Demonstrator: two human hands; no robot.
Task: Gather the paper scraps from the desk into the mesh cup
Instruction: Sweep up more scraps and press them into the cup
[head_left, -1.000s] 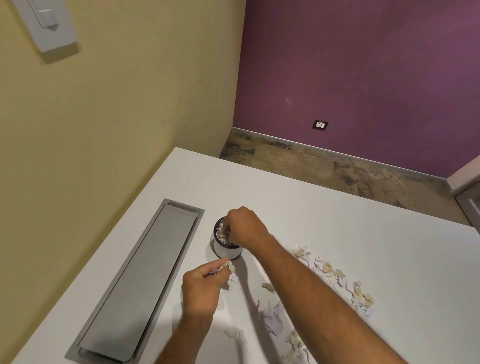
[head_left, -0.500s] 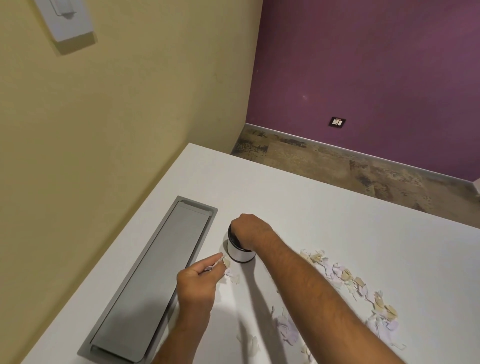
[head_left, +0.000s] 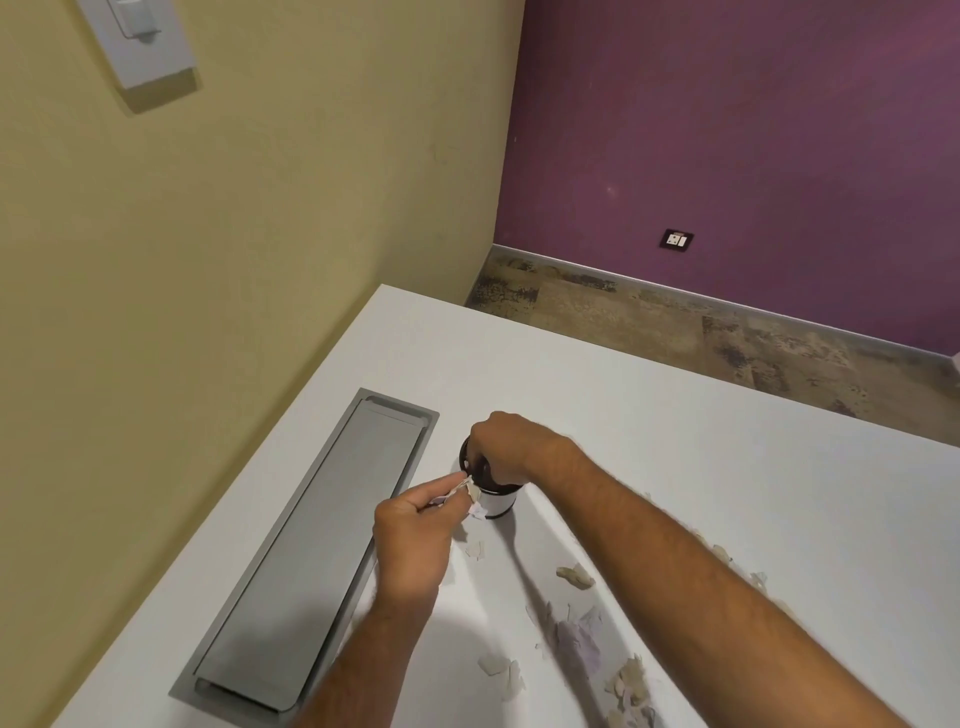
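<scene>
The mesh cup (head_left: 497, 503), dark at the rim with a white lower band, stands on the white desk (head_left: 675, 441). My right hand (head_left: 506, 452) covers its mouth, fingers bunched down into the opening; whether it holds scraps is hidden. My left hand (head_left: 415, 540) is just left of the cup and pinches a few paper scraps (head_left: 471, 491) at its fingertips, close to the cup's side. More beige and lilac scraps (head_left: 574, 636) lie loose on the desk under and beside my right forearm.
A long grey metal cable flap (head_left: 311, 561) is set into the desk to the left of the cup. A yellow wall runs along the desk's left edge. The desk's far edge drops to a mottled floor before a purple wall.
My left hand has brought its pinched scraps up to the side of the cup. My right hand has stayed on the cup's mouth. The camera has shifted slightly.
</scene>
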